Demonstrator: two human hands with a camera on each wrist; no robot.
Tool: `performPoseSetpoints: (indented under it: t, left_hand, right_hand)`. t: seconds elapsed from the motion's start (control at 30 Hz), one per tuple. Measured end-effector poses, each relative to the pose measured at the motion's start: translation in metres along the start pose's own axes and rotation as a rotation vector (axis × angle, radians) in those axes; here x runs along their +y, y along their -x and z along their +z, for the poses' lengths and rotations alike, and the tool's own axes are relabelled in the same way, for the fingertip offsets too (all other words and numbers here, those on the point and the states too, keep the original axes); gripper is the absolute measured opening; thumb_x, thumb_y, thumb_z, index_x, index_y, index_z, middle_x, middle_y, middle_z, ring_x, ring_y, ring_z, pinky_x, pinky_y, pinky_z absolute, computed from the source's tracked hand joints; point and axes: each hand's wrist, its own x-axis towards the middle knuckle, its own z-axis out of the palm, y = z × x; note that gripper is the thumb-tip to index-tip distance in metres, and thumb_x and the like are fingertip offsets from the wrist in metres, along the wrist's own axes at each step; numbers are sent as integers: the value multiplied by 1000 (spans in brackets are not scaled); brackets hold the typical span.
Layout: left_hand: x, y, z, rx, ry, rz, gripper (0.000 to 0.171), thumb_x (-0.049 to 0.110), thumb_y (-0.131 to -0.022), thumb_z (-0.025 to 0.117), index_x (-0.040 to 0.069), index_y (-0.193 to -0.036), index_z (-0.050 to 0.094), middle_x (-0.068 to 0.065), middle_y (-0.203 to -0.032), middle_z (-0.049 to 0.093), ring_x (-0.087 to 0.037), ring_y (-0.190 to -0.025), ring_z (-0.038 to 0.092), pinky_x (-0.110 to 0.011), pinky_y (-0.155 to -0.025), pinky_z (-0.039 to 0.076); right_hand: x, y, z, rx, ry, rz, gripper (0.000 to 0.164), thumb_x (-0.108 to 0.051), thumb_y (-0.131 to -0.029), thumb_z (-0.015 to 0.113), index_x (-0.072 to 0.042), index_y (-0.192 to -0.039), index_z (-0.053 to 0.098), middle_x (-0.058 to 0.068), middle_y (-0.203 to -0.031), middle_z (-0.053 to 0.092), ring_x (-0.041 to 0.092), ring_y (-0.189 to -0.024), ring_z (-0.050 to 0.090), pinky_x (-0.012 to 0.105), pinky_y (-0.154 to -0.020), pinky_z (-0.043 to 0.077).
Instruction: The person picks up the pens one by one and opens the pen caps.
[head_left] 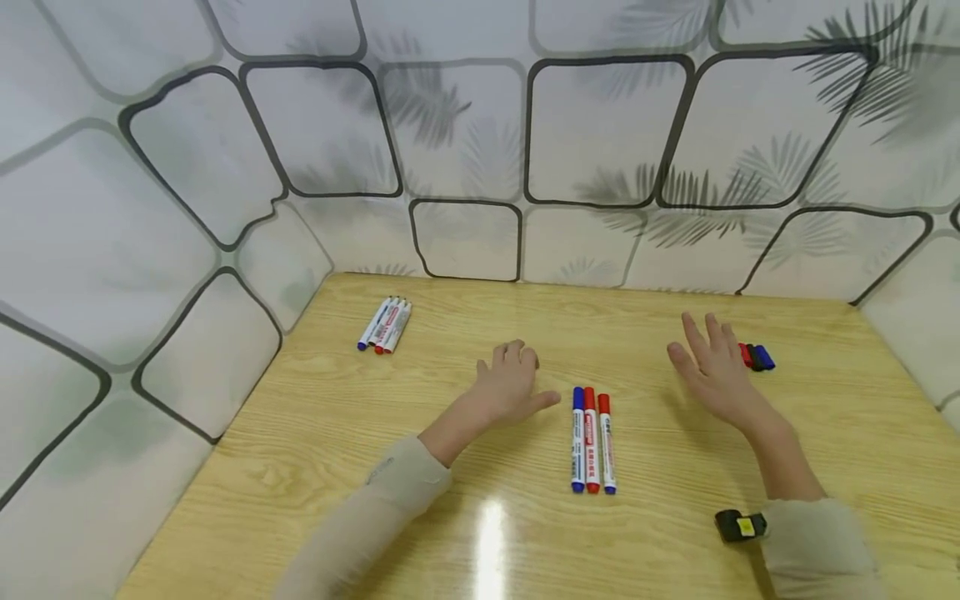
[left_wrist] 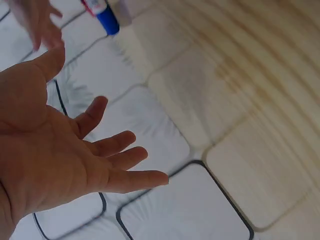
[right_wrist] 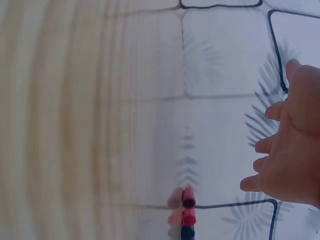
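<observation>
My left hand (head_left: 509,390) hovers over the table left of three capped markers, its fingers spread and nothing held. Of these, a marker with a blue cap (head_left: 577,442) and one with a red cap (head_left: 592,442) lie side by side; a marker with a red cap and blue end (head_left: 607,446) lies just to their right. My right hand (head_left: 716,375), fingers extended and holding nothing, is raised beside a small row of red, black and blue caps (head_left: 757,357), partly covering it. The right wrist view shows the palm (right_wrist: 295,135) beyond these caps (right_wrist: 188,217).
Several uncapped white markers (head_left: 386,325) lie together at the far left of the wooden table (head_left: 315,450). A patterned wall covering (head_left: 465,237) rises along the table's back and sides. A black device with a yellow label (head_left: 741,527) sits by the right sleeve.
</observation>
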Motion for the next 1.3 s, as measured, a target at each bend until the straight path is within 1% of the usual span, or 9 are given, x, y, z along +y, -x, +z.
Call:
performPoseSetpoints:
  t: [0.17,0.3,0.5,0.7,0.83,1.0,1.07,1.17,1.3]
  left_hand:
    - [23,-7,15,-76,-195,9,83,71,-92,47,6,-145,47,-15,-158,29,-35,-147,23,-68,-109,28]
    - [33,-9,22,-104,-272,10,87,77,-89,43,10,-144,51,-13,-158,30,-33,-148,22,-69,-109,26]
    - [40,-8,26,-114,-272,34,85,77,-87,48,8,-135,59,-15,-153,36,-34,-146,24,-71,-109,23]
    - [37,-5,22,-106,-238,53,76,70,-89,54,9,-134,59,-14,-155,35,-35,-145,25,-62,-115,19]
    - [33,-3,19,-92,-229,86,57,66,-90,57,14,-111,64,-16,-153,37,-36,-143,29,-57,-117,21]
    - [30,-3,19,-97,-174,108,41,59,-93,58,19,-89,57,-16,-145,44,-35,-137,35,-54,-114,28]
    - [31,-2,19,-97,-157,109,39,57,-94,58,18,-89,58,-14,-133,51,-32,-128,42,-50,-108,36]
    - [35,-3,20,-105,-135,108,40,56,-95,58,16,-93,60,-7,-111,56,-24,-106,50,-38,-88,46]
    - [38,-5,23,-130,-110,96,44,58,-94,59,14,-97,61,-1,-92,54,-15,-81,49,-28,-63,42]
  right_hand:
    - [-13,3,9,-16,4,-6,70,-44,-108,28,-2,-158,3,33,-158,-17,54,-142,-22,77,-104,-9]
    - [-19,4,14,-28,25,-18,70,-45,-108,30,-3,-159,3,32,-159,-15,52,-143,-21,74,-107,-8]
    - [-22,6,15,-25,36,-39,70,-44,-108,30,-2,-159,5,33,-159,-13,53,-143,-19,73,-108,-9]
    - [-25,4,17,-37,56,-44,71,-46,-108,32,-3,-159,7,33,-159,-10,54,-144,-15,74,-108,-7]
    - [-26,2,16,-40,69,-45,72,-46,-108,32,-2,-159,8,34,-159,-9,54,-144,-13,76,-107,-2]
    - [-26,2,15,-31,69,-60,72,-46,-108,33,0,-158,9,36,-159,-7,56,-143,-11,75,-108,0]
    - [-25,2,15,-32,69,-64,72,-46,-108,33,1,-158,9,36,-158,-7,57,-143,-11,75,-108,0]
    - [-25,3,15,-31,70,-68,73,-46,-107,34,1,-158,10,36,-158,-6,57,-143,-10,75,-108,0]
    - [-26,3,16,-32,66,-76,73,-46,-107,36,1,-157,11,37,-158,-6,58,-143,-8,75,-108,1]
